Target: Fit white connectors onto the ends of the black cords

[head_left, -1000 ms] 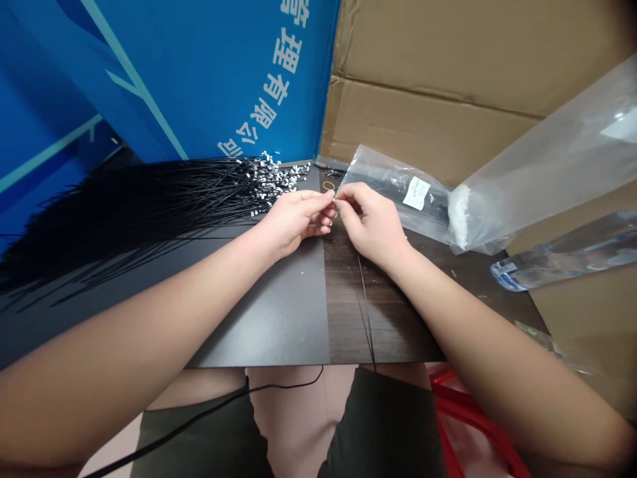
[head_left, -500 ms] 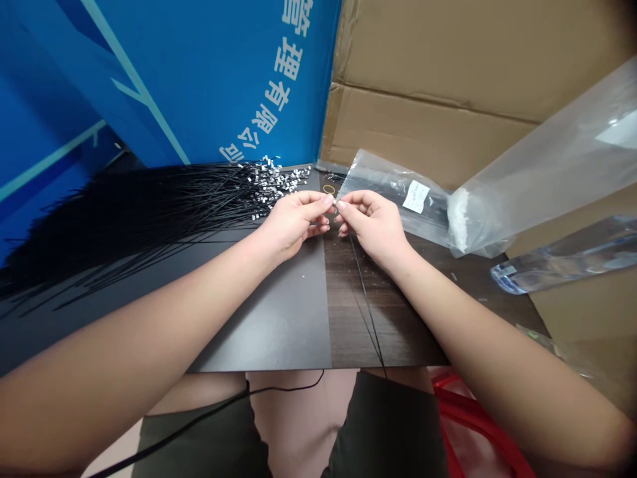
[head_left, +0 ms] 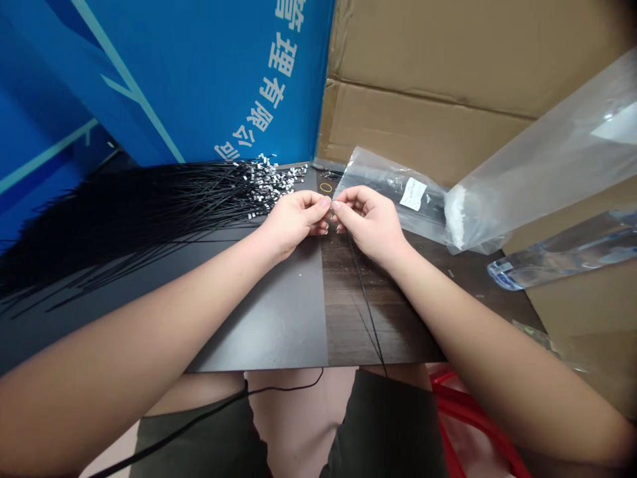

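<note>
My left hand and my right hand meet fingertip to fingertip over the dark table, both pinched shut. A thin black cable tie runs from my right hand's fingers back toward the table's front edge. What my left fingertips pinch is too small to make out. Just left of my left hand lies a big fan of black ties with small white tips.
A clear plastic bag with a white label lies right of my hands, with larger clear bags beyond it. A yellow rubber band sits behind my fingers. Cardboard and a blue board stand at the back. A red object is below right.
The tie under my right hand has swung from straight toward the near edge to slanting right. Both hands stay pinched together at nearly the same spot.
</note>
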The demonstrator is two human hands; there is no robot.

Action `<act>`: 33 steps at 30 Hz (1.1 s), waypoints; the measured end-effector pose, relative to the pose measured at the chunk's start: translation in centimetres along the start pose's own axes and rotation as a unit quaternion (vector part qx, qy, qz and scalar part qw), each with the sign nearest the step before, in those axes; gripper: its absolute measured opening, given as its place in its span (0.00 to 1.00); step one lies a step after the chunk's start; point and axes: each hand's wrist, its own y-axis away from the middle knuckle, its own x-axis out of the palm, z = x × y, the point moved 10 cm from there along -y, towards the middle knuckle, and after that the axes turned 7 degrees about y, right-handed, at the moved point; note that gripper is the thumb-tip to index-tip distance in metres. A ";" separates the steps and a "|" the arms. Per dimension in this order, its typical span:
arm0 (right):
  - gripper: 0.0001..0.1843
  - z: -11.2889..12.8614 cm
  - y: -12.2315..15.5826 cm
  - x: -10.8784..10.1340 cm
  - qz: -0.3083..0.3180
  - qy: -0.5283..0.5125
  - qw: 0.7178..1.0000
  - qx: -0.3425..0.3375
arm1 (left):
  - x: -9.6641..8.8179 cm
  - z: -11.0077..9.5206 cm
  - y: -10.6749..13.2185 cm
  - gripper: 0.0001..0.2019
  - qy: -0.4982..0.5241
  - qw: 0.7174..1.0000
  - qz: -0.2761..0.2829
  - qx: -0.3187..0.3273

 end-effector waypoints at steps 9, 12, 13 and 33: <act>0.06 0.4 0.2 -0.2 -0.008 0.061 0.998 -0.033 | 0.3 -0.1 0.2 0.16 0.002 1.000 -0.004 -0.010; 0.06 0.4 0.1 -0.2 -0.003 0.060 0.998 -0.035 | 0.3 -0.1 0.2 0.17 -0.018 1.000 -0.002 -0.008; 0.06 0.4 0.1 -0.2 0.000 0.057 0.998 -0.035 | 0.3 -0.1 0.2 0.18 -0.025 1.000 -0.003 -0.008; 0.07 0.0 0.2 0.0 0.015 0.072 0.996 -0.043 | 0.2 0.3 0.0 0.16 0.019 0.999 0.026 -0.024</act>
